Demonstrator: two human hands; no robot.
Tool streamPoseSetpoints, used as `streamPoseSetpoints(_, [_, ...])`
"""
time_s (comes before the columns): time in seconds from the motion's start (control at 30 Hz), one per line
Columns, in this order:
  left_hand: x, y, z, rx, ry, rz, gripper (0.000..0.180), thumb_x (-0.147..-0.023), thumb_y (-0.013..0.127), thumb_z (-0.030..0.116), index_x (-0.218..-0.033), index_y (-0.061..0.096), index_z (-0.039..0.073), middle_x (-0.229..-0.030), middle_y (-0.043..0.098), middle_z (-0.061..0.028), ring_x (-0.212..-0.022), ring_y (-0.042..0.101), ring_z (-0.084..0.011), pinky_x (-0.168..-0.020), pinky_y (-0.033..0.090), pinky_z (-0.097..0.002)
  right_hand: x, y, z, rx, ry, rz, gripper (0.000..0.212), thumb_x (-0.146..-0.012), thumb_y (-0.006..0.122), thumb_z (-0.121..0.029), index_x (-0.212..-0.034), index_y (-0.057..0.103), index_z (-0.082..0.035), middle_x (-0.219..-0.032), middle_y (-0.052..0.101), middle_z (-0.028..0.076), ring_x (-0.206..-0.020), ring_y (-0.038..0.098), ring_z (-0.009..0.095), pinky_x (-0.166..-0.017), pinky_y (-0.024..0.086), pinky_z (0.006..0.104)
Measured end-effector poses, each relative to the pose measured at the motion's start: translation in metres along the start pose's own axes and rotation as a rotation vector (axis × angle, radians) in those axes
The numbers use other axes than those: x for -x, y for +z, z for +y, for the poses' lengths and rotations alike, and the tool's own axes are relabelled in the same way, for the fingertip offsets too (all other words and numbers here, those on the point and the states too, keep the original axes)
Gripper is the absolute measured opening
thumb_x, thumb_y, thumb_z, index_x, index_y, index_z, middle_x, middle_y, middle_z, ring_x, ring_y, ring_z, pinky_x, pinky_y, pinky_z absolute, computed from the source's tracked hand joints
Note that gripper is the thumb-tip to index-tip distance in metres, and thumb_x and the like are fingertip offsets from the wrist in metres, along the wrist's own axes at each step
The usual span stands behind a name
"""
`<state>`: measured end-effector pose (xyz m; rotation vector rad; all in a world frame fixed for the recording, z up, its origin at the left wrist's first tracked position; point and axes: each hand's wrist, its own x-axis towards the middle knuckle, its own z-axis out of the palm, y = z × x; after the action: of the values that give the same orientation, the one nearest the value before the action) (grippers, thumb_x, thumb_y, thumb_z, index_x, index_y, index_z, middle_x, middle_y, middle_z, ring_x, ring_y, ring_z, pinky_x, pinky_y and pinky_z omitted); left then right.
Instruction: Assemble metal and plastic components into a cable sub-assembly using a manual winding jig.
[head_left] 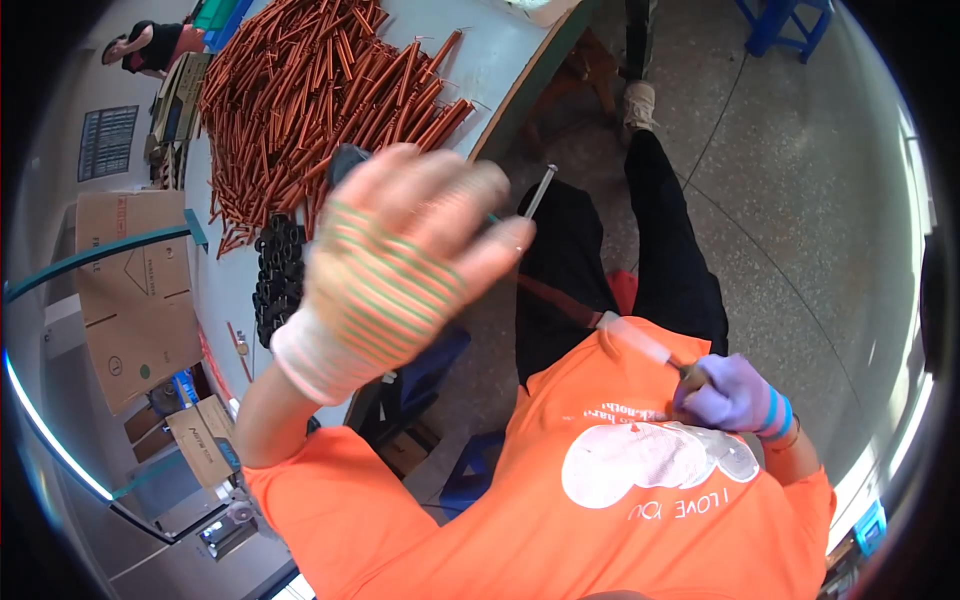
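Observation:
My left hand (400, 265), in a green-and-tan striped glove, is raised close to the camera and blurred, its back toward me and its fingers loosely spread. A thin metal rod (541, 188) with a teal part sticks out from behind the fingertips and seems to be held from underneath. My right hand (735, 395), in a purple glove, is closed at my chest on a tool with a translucent white handle (640, 342). Below both hands are my orange shirt and black trousers.
A grey table (500, 70) carries a large heap of copper-coloured tubes (320, 90) and a cluster of small black cylinders (280, 275). Cardboard boxes (135, 290) stand at the left. There is a blue stool (780, 25) at the top right and another person (150, 45) at the top left.

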<state>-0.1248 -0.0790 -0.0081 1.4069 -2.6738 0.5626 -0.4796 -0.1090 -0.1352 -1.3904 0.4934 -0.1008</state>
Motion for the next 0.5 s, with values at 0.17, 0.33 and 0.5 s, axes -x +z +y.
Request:
streamPoseSetpoints(0.17, [-0.040,-0.021,-0.014,0.116,-0.007,-0.256,0.039,-0.073,0.076,0.007,-0.111,0.070,0.005,-0.088,0.067,-0.0014,-0.083,0.063,-0.0239,-0.084,0.052,-0.0350,-0.045,0.016,-0.025,-0.671,-0.104,0.331,0.020,-0.093,0.055,-0.017,-0.081,0.065,-0.004,-0.059,0.056,0.003,-0.042,0.044,0.012,-0.043,0.035,0.0231])
streamPoseSetpoints(0.33, [-0.040,0.018,-0.047,0.079,0.046,0.210,0.036,-0.075,0.070,0.005,-0.111,0.068,0.008,-0.074,0.062,-0.0011,-0.069,0.059,-0.0208,-0.073,0.051,-0.0314,-0.097,0.035,-0.045,-0.689,0.378,-0.272,0.033,-0.097,0.048,-0.027,-0.085,0.067,-0.002,-0.054,0.054,0.002,-0.037,0.037,0.007,-0.036,0.028,0.0216])
streamPoseSetpoints(0.5, [-0.015,0.032,-0.068,0.139,-0.080,0.487,0.027,-0.079,0.065,0.000,-0.106,0.071,0.002,-0.071,0.061,-0.0051,-0.056,0.050,-0.0165,-0.052,0.043,-0.0292,-0.090,0.051,-0.035,-1.091,0.342,-0.503,0.040,-0.099,0.051,-0.036,-0.087,0.067,-0.001,-0.053,0.055,0.004,-0.035,0.033,0.007,-0.035,0.026,0.0222])
